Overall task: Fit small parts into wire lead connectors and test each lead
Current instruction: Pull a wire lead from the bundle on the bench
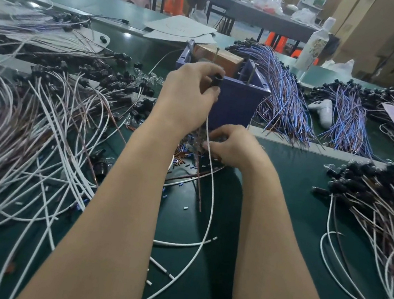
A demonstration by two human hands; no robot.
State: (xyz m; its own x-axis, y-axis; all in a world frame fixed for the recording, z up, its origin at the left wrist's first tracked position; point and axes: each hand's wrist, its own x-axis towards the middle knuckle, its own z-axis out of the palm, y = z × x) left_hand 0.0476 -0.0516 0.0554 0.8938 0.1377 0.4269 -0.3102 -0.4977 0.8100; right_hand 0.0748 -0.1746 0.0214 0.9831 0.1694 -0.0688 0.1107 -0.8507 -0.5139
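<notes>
My left hand [189, 93] is raised in front of the blue test box [237, 104] and grips a black connector [218, 80] at the top of a wire lead. Its white wire [212, 193] and brown wire [198, 188] hang down from that hand to the green table. Lower and to the right, my right hand [233, 146] reaches into a heap of small clear and coloured parts [185, 152] with its fingers curled; what the fingertips hold is hidden.
Metal pins [215, 55] stick up from the blue box. A large tangle of white and brown leads [36, 135] covers the left side. Blue and brown leads [285, 99] lie behind the box, more leads [384, 207] at the right. A white controller [323, 110] lies beyond.
</notes>
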